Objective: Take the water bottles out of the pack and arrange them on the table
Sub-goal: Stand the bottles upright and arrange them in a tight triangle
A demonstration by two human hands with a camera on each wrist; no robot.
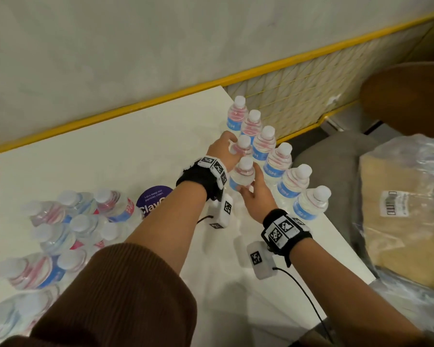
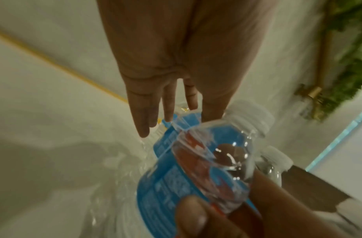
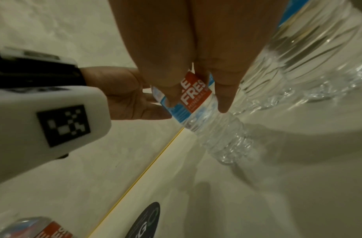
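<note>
You're gripping one water bottle [image 1: 241, 175] with your right hand [image 1: 257, 196]; your left hand [image 1: 224, 151], just ahead, is wrapping another bottle [image 1: 243, 146].

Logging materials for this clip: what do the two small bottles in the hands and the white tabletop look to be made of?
Clear ribbed water bottles: thin transparent plastic, glossy, judging by see-through walls and glints; white ridged caps look like opaque plastic; blue-red labels look like printed film. White table: smooth, faintly sheened surface, probably laminate or painted board; not certain.

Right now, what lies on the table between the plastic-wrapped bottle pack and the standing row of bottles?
In the head view: a round purple sticker and both forearms; otherwise bare white table.
</note>
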